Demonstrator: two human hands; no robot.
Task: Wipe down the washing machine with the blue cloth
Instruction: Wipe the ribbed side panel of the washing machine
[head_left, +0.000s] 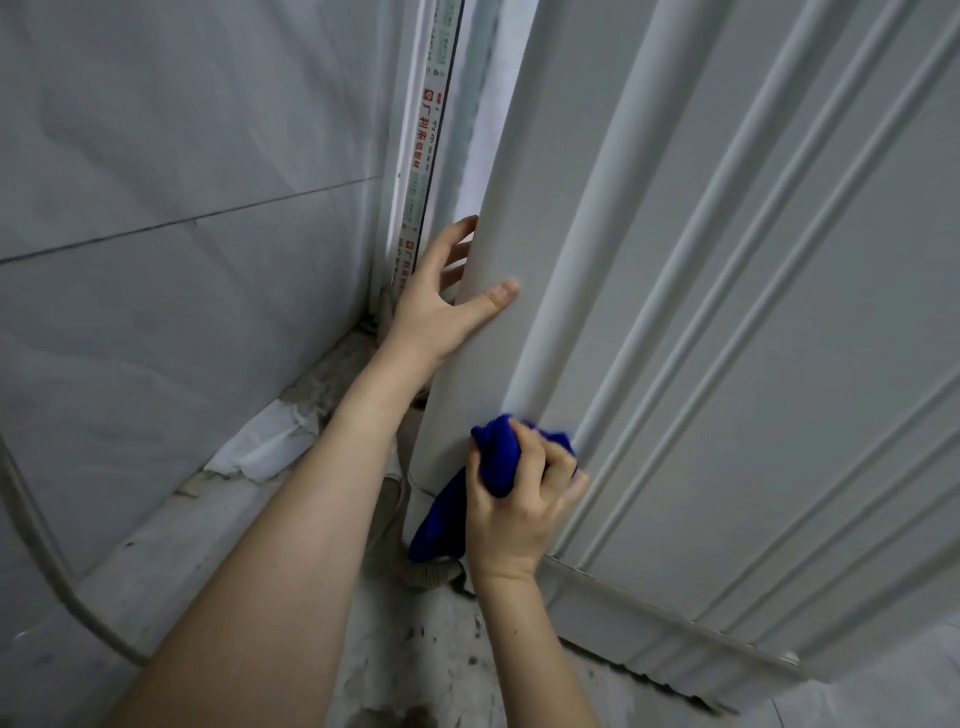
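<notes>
Grey wall tiles (182, 182) meet a stained floor (395, 649) in the corner I'm looking down into, with a white pipe (423, 130) printed in red running up the join. Filling the right side of my view is the washing machine (727, 312), its white ribbed side panel facing me. On my feed the left hand (436, 306) grips the machine's near corner: the thumb (498, 296) lies flat and spread wide on the panel, while the other fingers reach round the edge, their tips hidden behind it. Lower down, the right hand (514, 514) holds the blue cloth (498, 457) bunched up, fingers (558, 462) curled tightly over it, pressing it against the panel beside a rounded rib. A loose tail of cloth hangs below the palm.
</notes>
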